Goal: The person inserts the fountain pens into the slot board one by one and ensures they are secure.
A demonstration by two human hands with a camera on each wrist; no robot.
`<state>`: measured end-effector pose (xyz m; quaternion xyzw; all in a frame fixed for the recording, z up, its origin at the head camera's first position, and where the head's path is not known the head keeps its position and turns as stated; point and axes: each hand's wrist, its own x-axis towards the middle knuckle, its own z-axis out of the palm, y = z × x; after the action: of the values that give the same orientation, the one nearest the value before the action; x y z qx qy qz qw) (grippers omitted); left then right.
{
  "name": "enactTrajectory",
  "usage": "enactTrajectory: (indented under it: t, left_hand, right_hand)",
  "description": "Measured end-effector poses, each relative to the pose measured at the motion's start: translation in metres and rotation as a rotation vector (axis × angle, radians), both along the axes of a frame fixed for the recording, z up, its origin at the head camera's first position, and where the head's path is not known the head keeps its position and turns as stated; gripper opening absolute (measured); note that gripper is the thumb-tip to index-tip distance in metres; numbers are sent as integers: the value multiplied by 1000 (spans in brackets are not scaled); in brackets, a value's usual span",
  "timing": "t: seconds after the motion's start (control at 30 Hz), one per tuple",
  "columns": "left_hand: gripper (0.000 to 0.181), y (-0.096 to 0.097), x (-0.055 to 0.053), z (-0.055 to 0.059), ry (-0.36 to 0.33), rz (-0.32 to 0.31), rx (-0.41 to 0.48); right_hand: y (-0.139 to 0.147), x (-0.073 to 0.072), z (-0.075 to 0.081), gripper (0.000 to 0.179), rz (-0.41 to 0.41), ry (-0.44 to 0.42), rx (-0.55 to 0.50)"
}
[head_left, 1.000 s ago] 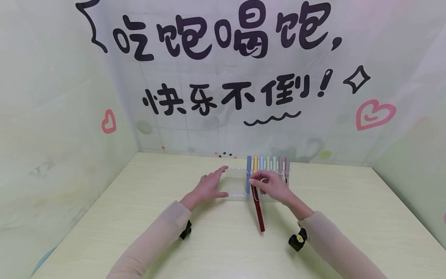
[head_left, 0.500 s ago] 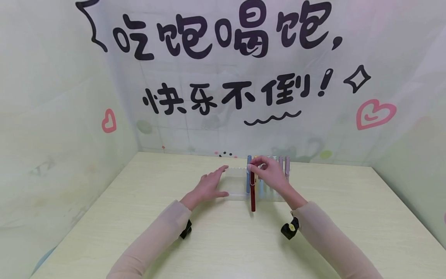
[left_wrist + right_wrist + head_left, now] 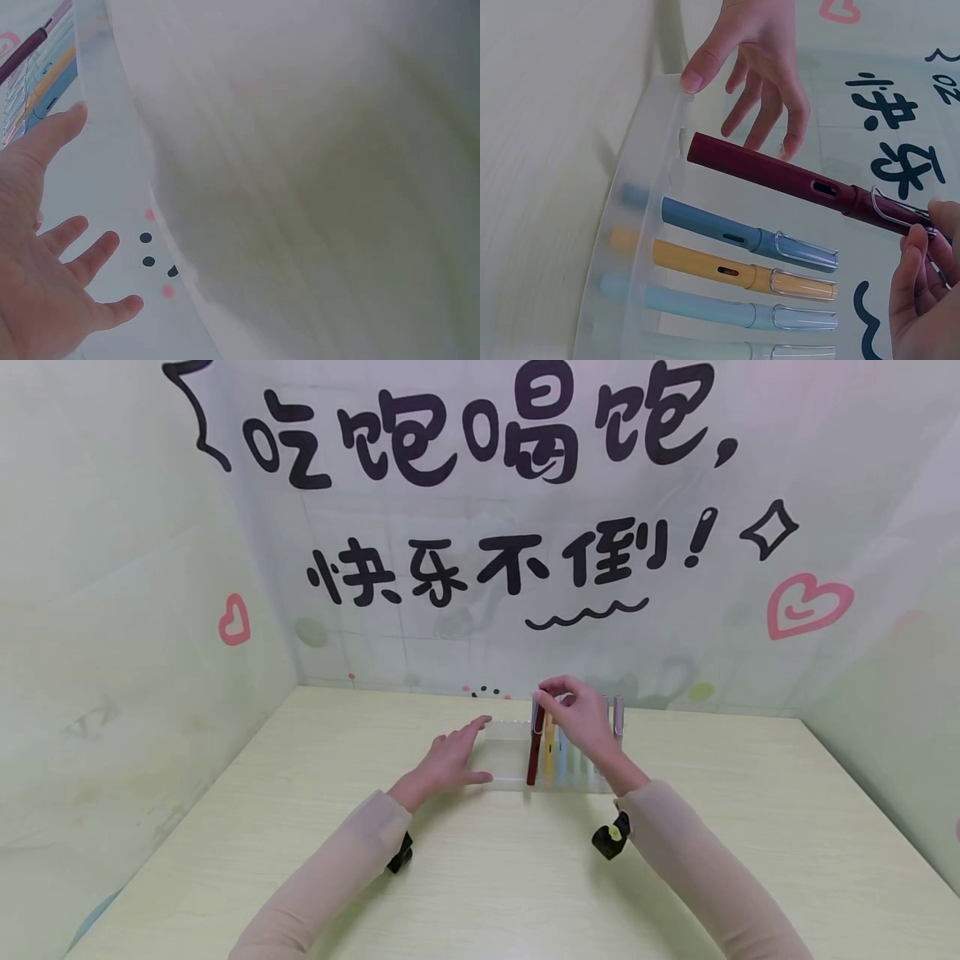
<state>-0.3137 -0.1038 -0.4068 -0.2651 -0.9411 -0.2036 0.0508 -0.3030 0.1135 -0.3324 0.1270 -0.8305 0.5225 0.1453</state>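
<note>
My right hand (image 3: 583,717) pinches a dark red fountain pen (image 3: 769,171) near the end of its clipped cap. The pen's lower end points down at the clear pen stand (image 3: 507,753), just left of a blue pen (image 3: 712,229). In the right wrist view the red pen's lower end is apart from the stand's slotted edge. At the stand's left end is my left hand (image 3: 447,762), fingers spread. Its thumb touches the stand's corner in the right wrist view, while the other fingers reach behind. Part of the blue pen is hidden behind the red one in the head view.
Beside the blue pen, a yellow pen (image 3: 705,262), a light blue pen (image 3: 705,306) and several pale and purple pens stand in a row in the stand. A pale wood table (image 3: 480,877) lies underneath. A printed backdrop (image 3: 465,643) closes off the back.
My right hand has lifted the red pen and moved it up, back and slightly left. The pen swung from leaning over the table to nearly upright over the stand. My left hand stays still.
</note>
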Motion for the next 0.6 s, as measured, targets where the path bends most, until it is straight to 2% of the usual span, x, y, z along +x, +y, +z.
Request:
enactTrajectory:
  t: [0.43,0.6]
  left_hand:
    - [89,0,-1,0,0,3,-5]
    - [89,0,-1,-1,0,1,-5]
  right_hand:
    - [-5,-9,1,24,-114,76,35]
    - [-8,-10,-2,26,-125,65,16]
